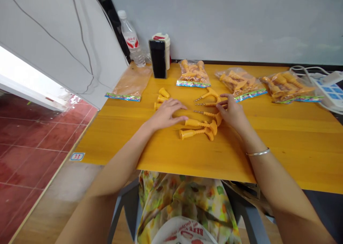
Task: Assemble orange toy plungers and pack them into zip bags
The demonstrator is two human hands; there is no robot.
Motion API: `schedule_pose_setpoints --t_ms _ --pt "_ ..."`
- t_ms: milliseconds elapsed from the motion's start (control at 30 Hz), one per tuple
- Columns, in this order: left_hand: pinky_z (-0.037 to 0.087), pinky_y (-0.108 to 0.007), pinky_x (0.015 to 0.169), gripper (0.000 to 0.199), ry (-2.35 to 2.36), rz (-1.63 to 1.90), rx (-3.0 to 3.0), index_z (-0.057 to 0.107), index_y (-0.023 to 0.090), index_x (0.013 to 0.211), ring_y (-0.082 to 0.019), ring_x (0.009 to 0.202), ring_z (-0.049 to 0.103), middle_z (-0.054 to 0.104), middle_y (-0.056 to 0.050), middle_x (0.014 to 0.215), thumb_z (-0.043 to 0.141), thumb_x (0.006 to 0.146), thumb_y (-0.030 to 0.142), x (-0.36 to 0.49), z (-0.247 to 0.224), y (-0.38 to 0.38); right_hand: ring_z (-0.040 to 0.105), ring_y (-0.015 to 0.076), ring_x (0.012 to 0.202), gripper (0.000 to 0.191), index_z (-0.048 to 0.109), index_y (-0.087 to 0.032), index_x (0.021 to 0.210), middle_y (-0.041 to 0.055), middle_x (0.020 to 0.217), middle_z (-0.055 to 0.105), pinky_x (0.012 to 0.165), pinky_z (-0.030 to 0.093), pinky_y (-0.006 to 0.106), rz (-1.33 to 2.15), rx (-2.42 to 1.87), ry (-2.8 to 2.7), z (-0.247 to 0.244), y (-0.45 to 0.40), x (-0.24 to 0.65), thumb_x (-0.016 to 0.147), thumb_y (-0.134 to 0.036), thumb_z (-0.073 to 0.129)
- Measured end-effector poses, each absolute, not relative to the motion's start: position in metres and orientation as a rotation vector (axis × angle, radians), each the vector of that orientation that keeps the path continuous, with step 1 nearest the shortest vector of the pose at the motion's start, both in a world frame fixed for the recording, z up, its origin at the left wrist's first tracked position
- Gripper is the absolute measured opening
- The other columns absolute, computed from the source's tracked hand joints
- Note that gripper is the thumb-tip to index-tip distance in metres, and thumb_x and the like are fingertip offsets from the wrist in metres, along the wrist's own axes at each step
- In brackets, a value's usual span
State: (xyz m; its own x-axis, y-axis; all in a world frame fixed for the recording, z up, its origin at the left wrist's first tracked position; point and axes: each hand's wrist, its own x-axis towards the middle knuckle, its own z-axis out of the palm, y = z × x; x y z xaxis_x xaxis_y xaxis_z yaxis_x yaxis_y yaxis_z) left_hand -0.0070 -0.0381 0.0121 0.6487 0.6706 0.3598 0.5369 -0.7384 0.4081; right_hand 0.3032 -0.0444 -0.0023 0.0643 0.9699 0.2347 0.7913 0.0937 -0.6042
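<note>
Caution: the orange plastic screw-tipped hooks (207, 103) lie loose at centre frame on the yellow wooden counter (281, 140); a careless sweep could scatter them or snag skin on the exposed metal screw tips (197, 100). The right hand (233, 113) angles inward, fingers (222, 105) curled against the hook shanks, grip unconfirmed. The left hand (166, 115) lies palm-down, fingers (179, 119) spread, beside the flared orange plastic plugs (197, 133).

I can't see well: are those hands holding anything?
The right hand seems to pinch a yellow plastic screw by its end; the left hand holds nothing.
</note>
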Motion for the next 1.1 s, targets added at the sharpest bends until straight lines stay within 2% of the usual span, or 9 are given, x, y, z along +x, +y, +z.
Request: schedule_pose_setpoints --t_ms 167,333,533,667,733,833,900,967,1100 --pt "0.044 -0.040 0.100 0.045 0.804 0.565 2.567 0.066 0.021 0.123 -0.026 0.113 0.060 0.068 -0.010 0.118 0.059 0.095 0.054 0.016 0.003 -0.047 0.068 0.0280 0.088 0.037 0.054 -0.027 0.125 0.0082 0.101 0.074 0.073 0.049 0.040 0.229 -1.786 -1.784 0.009 -0.051 0.297 0.092 -0.041 0.059" --pt "0.046 -0.041 0.097 0.036 0.781 0.507 2.549 0.067 0.021 0.121 -0.026 0.108 0.062 0.070 -0.009 0.110 0.062 0.095 0.045 0.017 -0.002 -0.043 0.068 0.0261 0.076 0.031 0.061 -0.026 0.120 0.0052 0.083 0.075 0.064 0.043 0.034 0.363 -1.902 -1.907 0.020 -0.059 0.285 0.094 -0.041 0.057" --pt "0.050 -0.040 0.097 0.032 0.747 0.717 2.461 0.065 0.019 0.119 -0.025 0.107 0.064 0.068 -0.012 0.114 0.054 0.099 0.041 0.012 -0.001 -0.043 0.065 0.0218 0.071 0.027 0.065 -0.024 0.113 0.0057 0.086 0.076 0.062 0.041 0.031 0.345 -1.809 -1.883 0.022 -0.059 0.284 0.094 -0.041 0.057" --pt "0.048 -0.040 0.102 0.031 0.804 1.052 2.433 0.061 0.018 0.121 -0.024 0.113 0.062 0.067 -0.013 0.118 0.051 0.101 0.040 0.010 0.001 -0.044 0.056 0.0154 0.056 0.045 0.066 -0.021 0.099 0.0018 0.067 0.066 0.056 0.041 0.029 0.708 -1.533 -1.730 0.029 -0.064 0.279 0.094 -0.063 0.052" --pt "0.047 -0.040 0.103 0.031 0.829 1.165 2.448 0.061 0.017 0.121 -0.023 0.114 0.062 0.067 -0.013 0.118 0.050 0.102 0.040 0.010 0.003 -0.044 0.057 0.0149 0.057 0.053 0.064 -0.021 0.103 0.0017 0.070 0.067 0.055 0.044 0.028 1.022 -1.367 -1.694 0.034 -0.070 0.273 0.090 -0.071 0.054" --pt "0.048 -0.039 0.099 0.034 0.818 1.160 2.441 0.062 0.017 0.116 -0.024 0.109 0.064 0.069 -0.012 0.113 0.053 0.100 0.045 0.012 0.009 -0.049 0.061 0.0150 0.062 0.051 0.059 -0.023 0.112 0.0012 0.077 0.069 0.058 0.049 0.029 1.276 -1.126 -1.684 0.039 -0.078 0.264 0.088 -0.068 0.061" --pt "0.051 -0.036 0.092 0.037 0.822 1.095 2.338 0.064 0.017 0.111 -0.022 0.100 0.066 0.071 -0.010 0.107 0.058 0.096 0.050 0.014 0.017 -0.054 0.061 0.0145 0.064 0.040 0.058 -0.024 0.109 -0.0001 0.076 0.066 0.061 0.051 0.029 1.179 -1.016 -1.760 0.040 -0.081 0.259 0.092 -0.060 0.061" --pt "0.051 -0.031 0.078 0.040 0.851 1.043 2.160 0.066 0.017 0.102 -0.019 0.085 0.066 0.071 -0.006 0.095 0.062 0.092 0.055 0.014 0.026 -0.058 0.062 0.0149 0.070 0.025 0.060 -0.024 0.102 0.0017 0.081 0.066 0.066 0.052 0.030 0.898 -0.880 -1.956 0.041 -0.084 0.256 0.099 -0.048 0.055" --pt "0.041 -0.024 0.053 0.043 0.941 1.062 1.714 0.057 0.017 0.070 -0.010 0.056 0.051 0.052 0.002 0.063 0.065 0.085 0.057 -0.011 0.033 -0.043 0.061 0.0182 0.085 0.023 0.069 -0.026 0.093 0.0057 0.096 0.069 0.072 0.047 0.034 -0.081 -0.612 -2.429 0.045 -0.092 0.255 0.102 -0.022 0.048"
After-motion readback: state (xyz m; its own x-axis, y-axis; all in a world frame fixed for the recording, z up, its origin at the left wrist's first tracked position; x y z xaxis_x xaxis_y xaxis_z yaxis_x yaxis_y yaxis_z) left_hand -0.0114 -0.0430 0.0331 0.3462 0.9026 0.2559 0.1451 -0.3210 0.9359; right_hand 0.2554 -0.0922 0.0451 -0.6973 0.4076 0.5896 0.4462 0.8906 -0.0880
